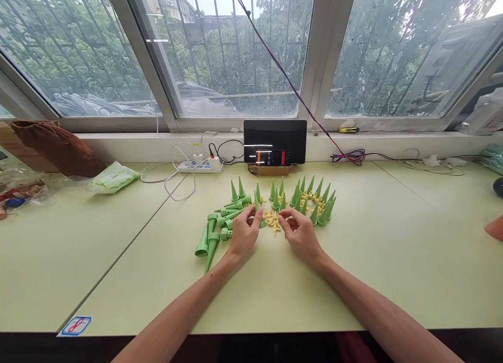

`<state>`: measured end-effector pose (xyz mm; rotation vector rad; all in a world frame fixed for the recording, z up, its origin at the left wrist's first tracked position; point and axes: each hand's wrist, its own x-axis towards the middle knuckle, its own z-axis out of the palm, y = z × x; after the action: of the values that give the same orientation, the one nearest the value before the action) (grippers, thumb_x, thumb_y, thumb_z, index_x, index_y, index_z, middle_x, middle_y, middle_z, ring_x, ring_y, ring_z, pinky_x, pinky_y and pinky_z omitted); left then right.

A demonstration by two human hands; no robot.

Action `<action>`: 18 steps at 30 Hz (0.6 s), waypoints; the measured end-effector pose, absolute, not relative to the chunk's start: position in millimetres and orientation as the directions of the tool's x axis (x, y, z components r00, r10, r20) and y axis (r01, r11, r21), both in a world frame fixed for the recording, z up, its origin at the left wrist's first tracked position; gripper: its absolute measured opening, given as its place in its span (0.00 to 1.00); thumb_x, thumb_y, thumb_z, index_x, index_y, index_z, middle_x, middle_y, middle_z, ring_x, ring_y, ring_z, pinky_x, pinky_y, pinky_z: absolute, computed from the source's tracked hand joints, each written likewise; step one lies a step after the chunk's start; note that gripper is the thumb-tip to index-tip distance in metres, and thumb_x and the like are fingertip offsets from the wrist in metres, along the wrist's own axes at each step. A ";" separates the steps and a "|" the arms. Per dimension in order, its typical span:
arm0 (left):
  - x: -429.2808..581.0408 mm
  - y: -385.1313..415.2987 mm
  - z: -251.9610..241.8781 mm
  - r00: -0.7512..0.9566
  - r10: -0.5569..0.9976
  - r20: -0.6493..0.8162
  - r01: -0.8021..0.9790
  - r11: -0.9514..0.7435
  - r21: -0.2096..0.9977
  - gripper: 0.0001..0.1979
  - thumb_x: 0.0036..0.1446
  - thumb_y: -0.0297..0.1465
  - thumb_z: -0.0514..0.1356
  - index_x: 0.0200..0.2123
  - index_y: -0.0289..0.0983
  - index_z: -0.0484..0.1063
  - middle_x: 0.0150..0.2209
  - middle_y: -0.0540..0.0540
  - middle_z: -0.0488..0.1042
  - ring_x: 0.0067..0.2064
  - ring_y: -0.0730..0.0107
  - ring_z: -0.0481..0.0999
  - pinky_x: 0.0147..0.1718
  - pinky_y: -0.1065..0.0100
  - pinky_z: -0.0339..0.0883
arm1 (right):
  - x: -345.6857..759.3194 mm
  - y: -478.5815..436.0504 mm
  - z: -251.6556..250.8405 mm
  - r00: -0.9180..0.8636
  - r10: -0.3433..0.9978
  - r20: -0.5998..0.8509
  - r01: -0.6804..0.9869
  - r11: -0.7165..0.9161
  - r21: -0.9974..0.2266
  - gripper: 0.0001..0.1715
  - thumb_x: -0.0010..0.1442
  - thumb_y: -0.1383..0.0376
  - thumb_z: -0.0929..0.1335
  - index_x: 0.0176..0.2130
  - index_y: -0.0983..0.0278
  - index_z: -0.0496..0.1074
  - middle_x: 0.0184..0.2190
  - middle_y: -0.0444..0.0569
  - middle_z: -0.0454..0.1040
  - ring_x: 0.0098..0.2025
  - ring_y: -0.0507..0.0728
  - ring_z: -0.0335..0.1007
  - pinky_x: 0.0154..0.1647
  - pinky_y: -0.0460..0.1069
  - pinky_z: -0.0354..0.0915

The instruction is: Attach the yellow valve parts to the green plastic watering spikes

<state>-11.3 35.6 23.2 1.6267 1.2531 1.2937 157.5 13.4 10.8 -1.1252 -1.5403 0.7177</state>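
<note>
My left hand is closed around a green plastic cone, whose tip points up between the thumb and fingers. Across a small gap, my right hand is pinched beside a pile of small yellow plastic pieces; whatever its fingertips hold is too small to make out. Left of my left hand lie several green spikes with ribbed caps, some overlapping. Beyond and to the right of my hands, several green cones stand tip up, partly ringing more yellow pieces.
A phone showing a timer leans against a black tablet at the back. Left of it are a power strip with white cables and a green-white packet. Bundled wires lie at the back right.
</note>
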 end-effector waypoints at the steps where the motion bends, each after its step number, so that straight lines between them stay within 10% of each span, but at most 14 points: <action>1: -11.0 35.5 23.7 0.026 0.957 0.288 0.256 -0.285 0.924 0.20 0.61 0.48 0.57 0.30 0.37 0.66 0.24 0.53 0.60 0.22 0.76 0.56 0.19 0.71 0.50 | 157.6 13.3 10.5 -0.009 0.919 0.394 0.288 0.379 -0.879 0.15 0.66 0.54 0.65 0.39 0.63 0.71 0.33 0.49 0.73 0.21 0.51 0.63 0.21 0.47 0.59; 18: -9.3 32.4 25.2 0.054 0.961 0.270 0.257 -0.274 0.927 0.18 0.61 0.46 0.58 0.29 0.37 0.64 0.24 0.53 0.58 0.22 0.77 0.54 0.19 0.71 0.49 | 158.0 12.9 12.0 -0.015 0.923 0.385 0.265 0.375 -0.888 0.15 0.66 0.53 0.65 0.40 0.63 0.70 0.33 0.48 0.72 0.21 0.50 0.63 0.20 0.47 0.60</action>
<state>-9.3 32.4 25.2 1.6254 1.2456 1.2622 158.0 12.9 12.0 -1.1085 -1.5306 0.7461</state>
